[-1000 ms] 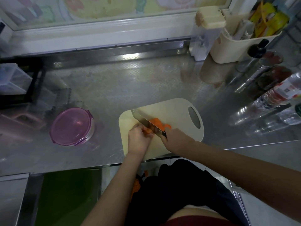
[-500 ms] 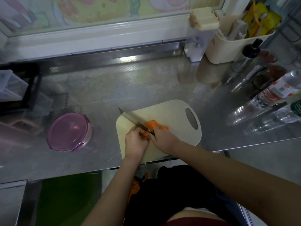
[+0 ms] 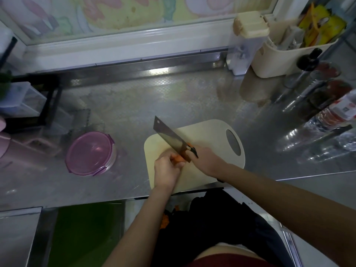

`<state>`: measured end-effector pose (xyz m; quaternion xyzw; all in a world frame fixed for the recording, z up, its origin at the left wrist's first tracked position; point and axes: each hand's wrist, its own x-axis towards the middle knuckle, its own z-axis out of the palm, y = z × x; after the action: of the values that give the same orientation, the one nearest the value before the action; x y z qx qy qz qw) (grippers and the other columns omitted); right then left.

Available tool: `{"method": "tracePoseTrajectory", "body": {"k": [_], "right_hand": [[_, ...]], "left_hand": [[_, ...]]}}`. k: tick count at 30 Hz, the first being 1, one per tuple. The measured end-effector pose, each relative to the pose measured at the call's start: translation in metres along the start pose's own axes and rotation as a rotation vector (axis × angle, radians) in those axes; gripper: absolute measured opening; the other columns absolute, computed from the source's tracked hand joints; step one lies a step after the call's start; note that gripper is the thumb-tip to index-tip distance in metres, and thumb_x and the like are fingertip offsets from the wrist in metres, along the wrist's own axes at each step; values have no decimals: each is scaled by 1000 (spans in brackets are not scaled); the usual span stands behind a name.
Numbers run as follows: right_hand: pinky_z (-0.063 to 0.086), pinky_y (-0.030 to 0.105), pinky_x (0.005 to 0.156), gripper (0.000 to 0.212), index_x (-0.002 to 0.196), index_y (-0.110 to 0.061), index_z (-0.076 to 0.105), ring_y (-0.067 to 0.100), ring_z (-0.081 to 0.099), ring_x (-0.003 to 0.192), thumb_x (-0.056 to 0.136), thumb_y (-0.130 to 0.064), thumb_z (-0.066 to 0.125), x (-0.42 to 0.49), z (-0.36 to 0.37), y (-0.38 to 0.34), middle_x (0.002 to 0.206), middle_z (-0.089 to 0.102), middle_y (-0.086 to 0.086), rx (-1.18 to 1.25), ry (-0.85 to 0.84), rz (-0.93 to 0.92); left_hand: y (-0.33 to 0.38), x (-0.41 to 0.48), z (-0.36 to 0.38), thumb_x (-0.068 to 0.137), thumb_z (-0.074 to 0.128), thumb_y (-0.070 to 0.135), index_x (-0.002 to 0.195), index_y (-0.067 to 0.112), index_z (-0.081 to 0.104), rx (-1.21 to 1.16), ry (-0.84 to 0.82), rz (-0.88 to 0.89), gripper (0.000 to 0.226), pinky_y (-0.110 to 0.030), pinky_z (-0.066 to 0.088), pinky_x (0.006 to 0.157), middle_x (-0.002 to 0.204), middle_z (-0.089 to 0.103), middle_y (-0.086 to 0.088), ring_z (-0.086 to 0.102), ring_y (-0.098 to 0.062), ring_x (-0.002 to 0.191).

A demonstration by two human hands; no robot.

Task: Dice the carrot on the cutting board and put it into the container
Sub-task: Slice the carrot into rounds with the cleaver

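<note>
The steel counter (image 3: 173,97) runs the width of the room under the window, and the work is all at its near edge. The pale cutting board (image 3: 208,135) lies there, its handle hole toward the right. Well apart to the left of it stands the round container (image 3: 89,152), and its purple lid looks closed, clips down.

Over the board a broad cleaver (image 3: 170,138) is angled with its tip to the far left, the heel of the blade down at the carrot. The right hand (image 3: 206,160) is wrapped tight round the handle. The left hand (image 3: 166,168) sits just left of the blade, fingers curled over the carrot (image 3: 178,158) and pinning it to the board; only a stub of orange shows between the fingers and the steel, with a little more orange peeking out on the far side of the blade.

I'd say this is the cutting step, somewhere in the middle: pieces are on the board, nothing is in the container. How fine the cut pieces are I can't tell, the blade hides them. Next comes a clean downward chop with the curled knuckles kept clear of the edge, then shifting the left hand back along the stub. Later the lid has to come off.
</note>
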<state>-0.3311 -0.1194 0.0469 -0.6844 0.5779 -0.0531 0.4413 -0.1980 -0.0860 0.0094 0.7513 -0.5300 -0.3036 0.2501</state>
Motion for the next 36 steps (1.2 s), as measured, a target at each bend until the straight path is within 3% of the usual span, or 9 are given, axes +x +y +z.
{"method": "tracePoseTrajectory", "body": {"k": [6,10,13,17,21,26,28,31,36], "right_hand": [[33,28,71,25,86,-13,47,20,49,75,99,-33,40,-8,-9,5,70,48,-3,-13,51,7],[28,24,65,22,86,-14,45,18,46,73,100,-30,39,-13,-10,4,67,43,-6,-35,34,-19],[23,23,60,18,91,-15,45,18,45,74,101,-29,38,-17,-9,3,72,46,-4,-56,14,-42],[30,24,70,25,102,-9,51,18,46,79,101,-30,37,-19,-9,3,85,50,3,-73,-1,-39],[29,24,68,19,90,-16,43,15,45,73,101,-30,37,-21,-11,4,71,44,-7,-46,0,-25],[26,24,60,27,76,-21,41,7,43,64,101,-28,37,-24,-13,1,70,43,-7,-50,-27,-38],[24,22,60,22,86,-14,46,14,46,69,101,-27,37,-25,-13,0,76,50,-2,-59,-18,-54],[33,27,70,29,104,-3,53,24,52,82,100,-28,38,-22,-9,0,97,61,15,-122,-1,-65],[36,31,73,33,110,-1,51,35,58,95,100,-29,38,-11,-1,-1,105,61,21,-217,4,-63]], "left_hand": [[2,1,-3,70,79,15,65,21,59,24,-6,50,21,-8,30,66,69,49,17,45,1,64],[-1,1,-2,71,78,15,69,17,61,14,-5,20,17,-5,32,64,72,53,12,46,3,65],[-2,1,-1,72,77,17,73,12,65,19,3,5,14,-4,32,63,77,58,7,47,-2,67],[-3,1,1,73,77,20,75,14,66,29,0,-2,13,-11,33,68,81,60,6,52,-6,73],[-5,2,2,72,78,20,77,14,68,35,12,4,13,-12,36,70,83,64,4,54,-8,76],[-3,1,3,72,78,20,76,14,68,29,12,-7,12,-13,36,71,84,64,3,54,-7,75],[-2,1,3,72,77,19,76,13,68,25,15,-14,12,-13,36,71,85,64,3,53,-7,76],[-2,1,3,72,78,20,75,13,68,36,20,-12,12,-14,37,73,85,65,2,54,-9,77],[-2,0,3,70,79,18,75,11,68,42,36,15,14,-22,43,75,82,65,0,57,-15,77]]}}
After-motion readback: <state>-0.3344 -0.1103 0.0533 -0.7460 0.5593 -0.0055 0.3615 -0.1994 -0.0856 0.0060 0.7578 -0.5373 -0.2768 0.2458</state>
